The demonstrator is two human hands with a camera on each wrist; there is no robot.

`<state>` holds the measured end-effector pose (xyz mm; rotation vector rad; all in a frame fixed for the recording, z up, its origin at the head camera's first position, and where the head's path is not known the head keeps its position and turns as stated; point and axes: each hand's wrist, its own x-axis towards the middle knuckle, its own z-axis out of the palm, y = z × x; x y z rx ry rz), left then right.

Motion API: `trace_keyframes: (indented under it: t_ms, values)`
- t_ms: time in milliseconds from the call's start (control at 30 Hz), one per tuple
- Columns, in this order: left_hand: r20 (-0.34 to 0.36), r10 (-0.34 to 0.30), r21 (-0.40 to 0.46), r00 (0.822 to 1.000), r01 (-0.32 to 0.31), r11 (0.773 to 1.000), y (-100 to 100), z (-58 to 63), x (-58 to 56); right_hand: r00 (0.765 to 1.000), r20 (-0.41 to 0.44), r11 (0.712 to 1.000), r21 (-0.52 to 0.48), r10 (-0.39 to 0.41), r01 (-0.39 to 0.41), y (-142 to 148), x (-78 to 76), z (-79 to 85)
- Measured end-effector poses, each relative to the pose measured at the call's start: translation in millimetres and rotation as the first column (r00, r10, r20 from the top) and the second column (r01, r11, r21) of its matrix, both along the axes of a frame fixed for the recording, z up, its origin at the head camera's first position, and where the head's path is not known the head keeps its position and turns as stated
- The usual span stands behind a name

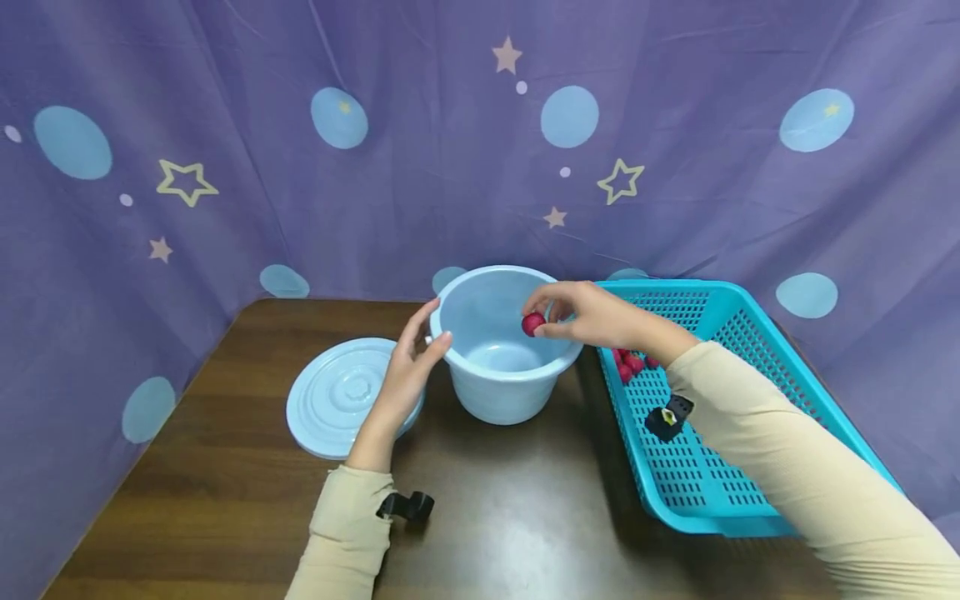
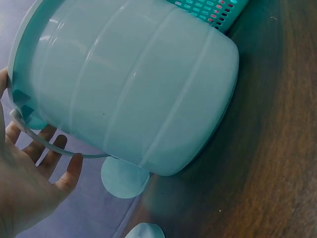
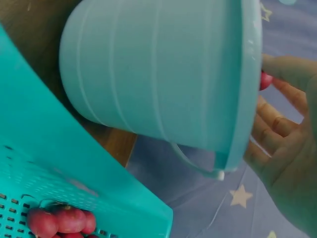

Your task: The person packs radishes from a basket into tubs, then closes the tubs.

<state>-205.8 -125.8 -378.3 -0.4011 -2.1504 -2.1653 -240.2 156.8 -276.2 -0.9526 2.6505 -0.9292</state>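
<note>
Right now, the right hand (image 1: 585,315) pinches a radish (image 1: 533,323) between thumb and fingertips, while the left hand (image 1: 405,371) grips the bucket (image 1: 504,400) at its left rim. The radish sits over the bucket's open mouth, just above the rim and nearer its right side, so the right hand is the closer one; it looks round, with no clear long axis. Right of the bucket, more radishes (image 1: 633,363) lie in the basket (image 1: 697,523); left of it, the lid (image 1: 330,404) rests on the surface (image 1: 517,517).
</note>
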Motion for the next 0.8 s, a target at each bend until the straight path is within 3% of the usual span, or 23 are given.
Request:
trace_keyframes:
  t_ms: [333, 800]
  values:
    - [-0.002, 0.004, 0.004, 1.0, -0.004, 1.0, 4, -2.3, 3.2, 0.988, -0.088, 0.984, 0.131, 0.13, -0.118, -6, 5.7, -13.8]
    - [-0.035, 0.015, -0.025, 0.999, -0.016, 1.0, 0, -1.2, -0.9, 0.969, -0.217, 0.988, 0.122, 0.119, -0.094, -7, 3.8, -14.9]
